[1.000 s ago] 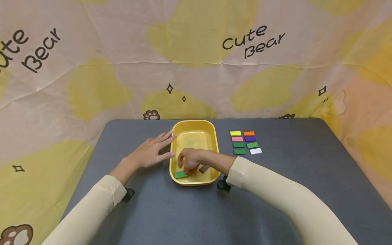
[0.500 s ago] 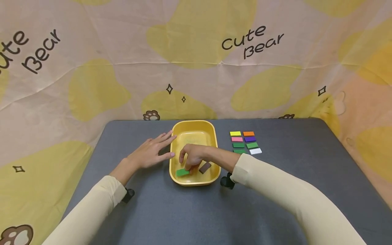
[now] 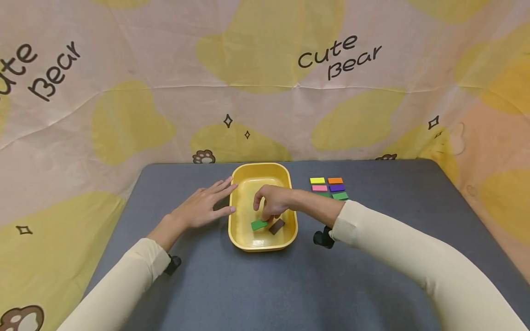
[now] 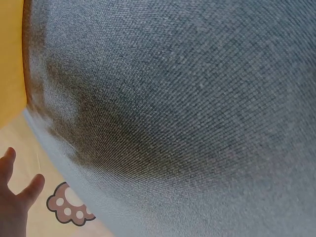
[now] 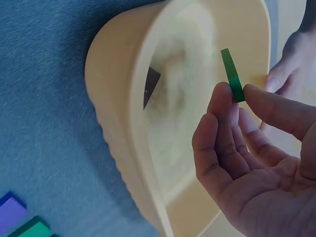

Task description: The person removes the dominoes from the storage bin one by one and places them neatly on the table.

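Note:
A small flat green block (image 3: 259,225) is pinched between thumb and fingertips of my right hand (image 3: 275,202), over the yellow basin (image 3: 233,230). In the right wrist view this block (image 5: 232,74) stands on end in the pinch, above the basin floor. A dark brown block (image 3: 277,226) lies inside the basin just below that hand. My left hand (image 3: 203,204) has its fingers spread, with fingertips at the basin's left rim. Only part of the left hand (image 4: 17,197) enters the left wrist view.
To the right of the basin, coloured blocks lie in two columns: yellow (image 3: 317,180), orange (image 3: 335,180), pink (image 3: 319,188), purple (image 3: 337,188) and green (image 3: 340,196) show. My right sleeve (image 3: 385,230) hides others. A printed cloth (image 3: 265,105) hangs behind the grey table (image 3: 248,289).
My right hand has moved up and to the right with the green block, away from the basin's near left corner. The right forearm now covers more of the blocks. The left hand stays put.

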Demonstrator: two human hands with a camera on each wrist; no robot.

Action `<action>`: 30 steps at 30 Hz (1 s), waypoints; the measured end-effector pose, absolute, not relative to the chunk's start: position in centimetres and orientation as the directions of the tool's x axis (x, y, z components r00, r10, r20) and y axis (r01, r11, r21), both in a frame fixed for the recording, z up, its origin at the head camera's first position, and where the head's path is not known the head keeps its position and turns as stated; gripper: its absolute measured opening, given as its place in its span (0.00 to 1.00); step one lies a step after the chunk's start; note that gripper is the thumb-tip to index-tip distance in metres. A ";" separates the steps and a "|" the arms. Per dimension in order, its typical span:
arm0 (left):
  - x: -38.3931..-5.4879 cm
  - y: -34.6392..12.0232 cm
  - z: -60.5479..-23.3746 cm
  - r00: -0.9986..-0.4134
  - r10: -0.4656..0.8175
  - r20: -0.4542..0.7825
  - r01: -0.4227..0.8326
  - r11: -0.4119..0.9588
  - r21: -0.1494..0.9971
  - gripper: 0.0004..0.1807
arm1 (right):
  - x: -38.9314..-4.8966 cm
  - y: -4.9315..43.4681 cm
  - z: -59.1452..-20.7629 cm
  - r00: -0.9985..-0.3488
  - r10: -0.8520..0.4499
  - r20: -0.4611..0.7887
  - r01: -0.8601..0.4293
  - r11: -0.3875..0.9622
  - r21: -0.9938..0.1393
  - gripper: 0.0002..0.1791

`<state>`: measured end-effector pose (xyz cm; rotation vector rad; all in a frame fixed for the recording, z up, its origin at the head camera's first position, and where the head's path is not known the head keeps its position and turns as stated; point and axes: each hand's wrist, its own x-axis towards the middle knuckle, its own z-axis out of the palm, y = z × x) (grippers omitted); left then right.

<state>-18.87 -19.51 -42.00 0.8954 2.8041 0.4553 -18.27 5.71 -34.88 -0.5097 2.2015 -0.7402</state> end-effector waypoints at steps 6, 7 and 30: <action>-18.9 -19.5 -42.0 -0.808 0.585 -0.065 0.534 0.775 0.336 0.41 | -18.3 7.2 -34.0 -0.640 -0.580 -0.503 -0.147 0.736 -0.661 0.17; -18.9 -19.5 -42.0 -0.808 0.586 -0.065 0.535 0.775 0.336 0.42 | -18.3 7.5 -33.8 -0.642 -0.582 -0.499 -0.143 0.731 -0.668 0.17; -18.8 -19.5 -42.0 -0.807 0.587 -0.060 0.536 0.773 0.340 0.42 | -18.9 18.4 -32.7 -0.734 -0.533 -0.421 -0.045 0.657 -0.752 0.14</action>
